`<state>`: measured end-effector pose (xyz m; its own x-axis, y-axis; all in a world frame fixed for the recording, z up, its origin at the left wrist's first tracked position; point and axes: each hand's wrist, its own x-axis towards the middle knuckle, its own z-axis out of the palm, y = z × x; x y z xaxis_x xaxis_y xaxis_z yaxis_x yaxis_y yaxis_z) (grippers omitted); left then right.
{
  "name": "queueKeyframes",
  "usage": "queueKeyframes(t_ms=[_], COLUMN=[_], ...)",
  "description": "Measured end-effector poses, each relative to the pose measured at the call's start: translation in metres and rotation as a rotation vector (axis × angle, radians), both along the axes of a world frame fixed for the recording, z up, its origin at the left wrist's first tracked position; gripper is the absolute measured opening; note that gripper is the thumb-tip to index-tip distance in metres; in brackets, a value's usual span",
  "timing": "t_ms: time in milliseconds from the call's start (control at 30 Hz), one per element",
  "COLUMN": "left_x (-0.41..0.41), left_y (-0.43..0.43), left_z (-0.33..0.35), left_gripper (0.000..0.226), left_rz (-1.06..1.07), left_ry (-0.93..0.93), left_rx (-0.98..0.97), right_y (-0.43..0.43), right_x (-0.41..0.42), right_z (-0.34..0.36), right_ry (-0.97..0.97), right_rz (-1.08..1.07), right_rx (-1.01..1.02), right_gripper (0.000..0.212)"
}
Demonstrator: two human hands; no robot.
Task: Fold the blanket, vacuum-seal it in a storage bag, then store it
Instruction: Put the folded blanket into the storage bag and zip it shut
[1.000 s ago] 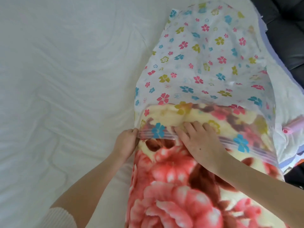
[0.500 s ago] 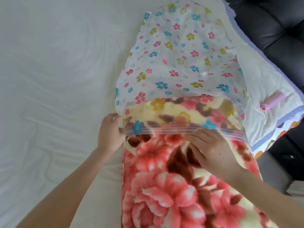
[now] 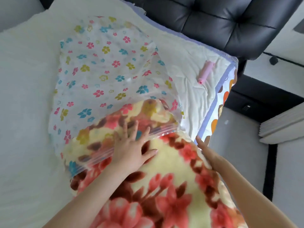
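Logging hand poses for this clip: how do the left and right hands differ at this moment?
The left hand lies on top of the blanket with its fingers spread; the right hand lies along the blanket's right edge with its fingers together. The left hand's fingertips reach under the mouth of the storage bag; the right hand is outside the bag. Both hands are flat and grip nothing.

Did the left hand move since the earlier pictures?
Yes: the left hand went rightward along the bag, from its mouth's left corner to the mouth's middle, now reaching inside.
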<state>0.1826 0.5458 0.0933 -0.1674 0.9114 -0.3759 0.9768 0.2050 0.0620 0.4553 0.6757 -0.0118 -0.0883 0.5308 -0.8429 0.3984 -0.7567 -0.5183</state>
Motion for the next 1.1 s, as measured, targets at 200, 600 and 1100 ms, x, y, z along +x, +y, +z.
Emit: queueKeyframes(t_ms=[200,600,1100], left_x=[0.005,0.081,0.078], left_y=[0.014,0.12,0.096], left_z=[0.035,0.008,-0.02], left_gripper=[0.068,0.097,0.086], left_rz=[0.109,-0.382,-0.315], left_ry=[-0.045,0.074,0.2], left_rx=[-0.06,0.028,0.124], right_y=[-0.021,-0.008,-0.043], right_x=[0.019,0.022,-0.001], right_z=[-0.038,-0.053,-0.078], right_ry=[0.441,0.363,0.042], right_rz=[-0.054,0.015,-0.079], right_rx=[-0.257,-0.301,-0.194], right_gripper=[0.075,0.075,0.071])
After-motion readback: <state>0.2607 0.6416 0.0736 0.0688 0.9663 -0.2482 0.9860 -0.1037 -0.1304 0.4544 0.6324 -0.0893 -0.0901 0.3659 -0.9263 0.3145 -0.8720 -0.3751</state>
